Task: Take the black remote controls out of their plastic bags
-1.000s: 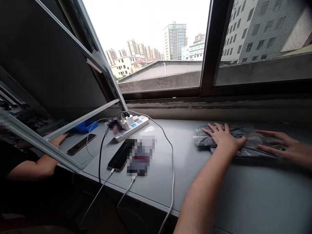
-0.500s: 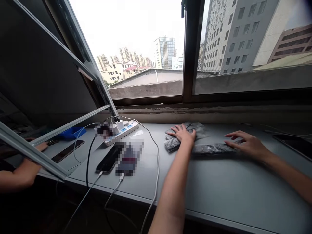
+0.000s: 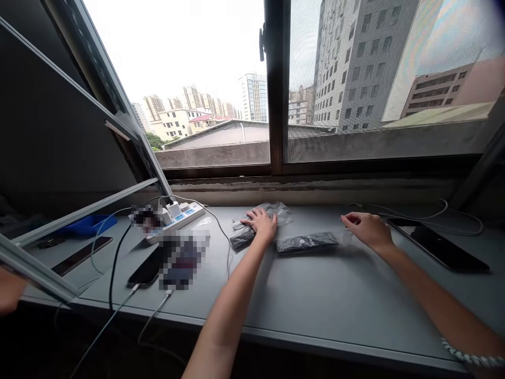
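Observation:
My left hand lies flat, fingers spread, on a black item in crinkled clear plastic near the back of the table. Part of that item is hidden under the palm. Just to its right lies a flat, oblong black packet in clear plastic, with a small pale mark on its front. Beyond the packet's right end, my right hand hovers above the tabletop. Its fingers are loosely curled with a gap at the thumb, and I see nothing held in them. A braided band circles the right wrist.
A large black tablet lies at the right, a white cable behind it. On the left are a power strip with plugs, a phone on a cable, a blue tray and a metal frame. Another person's arm shows at far left.
My view has swung right. My right hand has come away from the end of the oblong packet, which stays on the table. My left hand remains on the plastic-wrapped item.

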Motion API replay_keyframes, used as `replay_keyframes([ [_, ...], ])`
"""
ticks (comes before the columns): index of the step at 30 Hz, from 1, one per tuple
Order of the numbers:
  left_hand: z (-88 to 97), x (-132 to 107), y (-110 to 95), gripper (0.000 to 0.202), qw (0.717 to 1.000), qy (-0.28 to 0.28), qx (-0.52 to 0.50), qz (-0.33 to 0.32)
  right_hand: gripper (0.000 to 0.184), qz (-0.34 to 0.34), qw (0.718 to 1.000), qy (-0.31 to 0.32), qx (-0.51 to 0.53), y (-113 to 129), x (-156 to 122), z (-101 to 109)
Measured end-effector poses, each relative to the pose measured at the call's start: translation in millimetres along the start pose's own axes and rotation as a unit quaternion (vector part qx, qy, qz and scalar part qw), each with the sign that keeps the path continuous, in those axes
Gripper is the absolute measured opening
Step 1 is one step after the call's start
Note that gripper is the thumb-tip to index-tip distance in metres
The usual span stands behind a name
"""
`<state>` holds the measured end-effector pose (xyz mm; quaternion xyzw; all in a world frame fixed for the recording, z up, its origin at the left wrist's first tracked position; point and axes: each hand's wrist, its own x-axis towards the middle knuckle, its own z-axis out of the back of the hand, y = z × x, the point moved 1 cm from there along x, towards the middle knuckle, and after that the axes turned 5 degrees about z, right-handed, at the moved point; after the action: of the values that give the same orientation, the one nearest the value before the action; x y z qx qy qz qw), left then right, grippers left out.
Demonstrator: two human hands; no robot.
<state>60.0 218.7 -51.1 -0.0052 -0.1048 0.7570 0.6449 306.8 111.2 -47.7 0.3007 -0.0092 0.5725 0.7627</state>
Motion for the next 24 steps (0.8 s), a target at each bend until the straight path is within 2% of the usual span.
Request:
replay_keyframes([
  [2, 1.0, -16.4, -12.8, 0.06, 0.998, -0.019, -0.026, -0.059, 0.027, -0.018, 0.999, 0.029, 0.002, -2.0, 0.4, 0.5],
  [4, 2.3, -37.7, -29.5, 0.058, 0.985, -0.036, -0.058, -0.157, 0.026, -0.028, 0.999, 0.045, 0.005, -3.2, 0.3, 1.3],
  [7, 1.6, -71.8, -53.5, 0.061, 0.936, 0.004, -0.091, -0.34, 0.028, -0.038, 0.997, 0.058, -0.019, -3.9, -0.1, 4.3],
  [8, 0.2, -81.4, -59.0, 0.063, 0.919, 0.022, -0.09, -0.383, 0.028, -0.042, 0.997, 0.061, -0.034, -4.3, 0.0, 5.5],
  [11, -6.6, -98.4, -65.8, 0.066, 0.888, 0.038, -0.072, -0.453, 0.029, -0.061, 0.994, 0.072, -0.063, -7.5, 1.2, 8.2],
  [14, -13.6, -97.2, -62.1, 0.063, 0.889, 0.016, -0.049, -0.455, 0.03, -0.073, 0.993, 0.083, -0.047, -12.0, 2.7, 7.1],
  [21, -12.6, -76.7, -46.6, 0.048, 0.935, 0.044, -0.024, -0.35, 0.029, -0.028, 0.998, 0.051, 0.015, -15.9, 1.2, -3.6],
  [24, -9.3, -73.0, -42.1, 0.046, 0.943, 0.029, -0.031, -0.33, 0.031, -0.023, 0.998, 0.044, 0.034, -16.8, 0.8, -6.6],
])
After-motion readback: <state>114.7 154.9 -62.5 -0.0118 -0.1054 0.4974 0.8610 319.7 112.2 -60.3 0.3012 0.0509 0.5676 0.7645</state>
